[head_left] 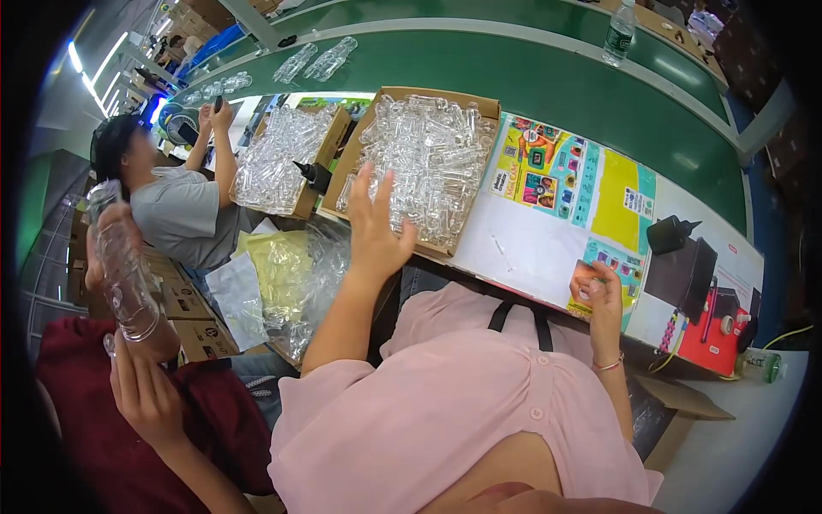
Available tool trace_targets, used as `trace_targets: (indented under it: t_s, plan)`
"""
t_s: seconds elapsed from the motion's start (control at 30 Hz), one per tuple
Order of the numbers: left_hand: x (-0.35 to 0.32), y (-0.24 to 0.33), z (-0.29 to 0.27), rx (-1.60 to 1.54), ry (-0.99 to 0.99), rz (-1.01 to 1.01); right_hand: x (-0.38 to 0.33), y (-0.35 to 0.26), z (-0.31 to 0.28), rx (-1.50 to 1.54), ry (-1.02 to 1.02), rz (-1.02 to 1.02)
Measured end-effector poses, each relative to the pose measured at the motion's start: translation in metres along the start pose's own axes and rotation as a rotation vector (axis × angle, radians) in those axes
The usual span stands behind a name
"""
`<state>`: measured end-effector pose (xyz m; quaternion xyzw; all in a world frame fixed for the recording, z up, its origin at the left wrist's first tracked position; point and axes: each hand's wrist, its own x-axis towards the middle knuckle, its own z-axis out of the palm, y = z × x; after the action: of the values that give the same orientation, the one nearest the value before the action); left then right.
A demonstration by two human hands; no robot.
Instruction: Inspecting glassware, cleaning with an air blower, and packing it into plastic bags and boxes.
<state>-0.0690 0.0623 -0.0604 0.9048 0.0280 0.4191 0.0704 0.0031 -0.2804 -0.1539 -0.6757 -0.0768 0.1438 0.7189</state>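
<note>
While left hand (375, 224) hovers open over box (360, 146) w/ clear plastic pieces (428, 163), right hand (599, 291) pinches printed card (582, 287) on counter (522, 248).

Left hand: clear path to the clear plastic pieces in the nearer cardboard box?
Probably yes. The left hand is raised, open, right at the near edge of the cardboard box, whose top is open, with the clear plastic pieces heaped inside. Nothing sits between them.

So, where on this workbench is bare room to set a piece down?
The white strip of the printed sheet, between the box of clear plastic parts and the right hand, is bare. The green belt behind is mostly open. Both boxes are crowded.
</note>
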Motion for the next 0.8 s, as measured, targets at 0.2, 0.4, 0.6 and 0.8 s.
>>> trace_targets:
  t_s: [0.2,0.4,0.6,0.8]
  plan:
    - [-0.009,-0.047,0.012,-0.059,-0.229,-0.311,0.000,-0.003,0.000,-0.035,0.003,-0.010]
    - [0.021,-0.015,0.015,-0.209,-0.018,-0.190,-0.003,-0.016,-0.014,-0.126,0.233,-0.222]
    - [0.023,0.063,0.079,-0.341,-0.297,0.053,0.008,-0.037,-0.041,-0.187,0.721,-0.549]
    - [-0.001,0.087,0.115,-0.318,-0.544,0.052,0.013,-0.040,-0.067,-0.237,0.752,-0.393]
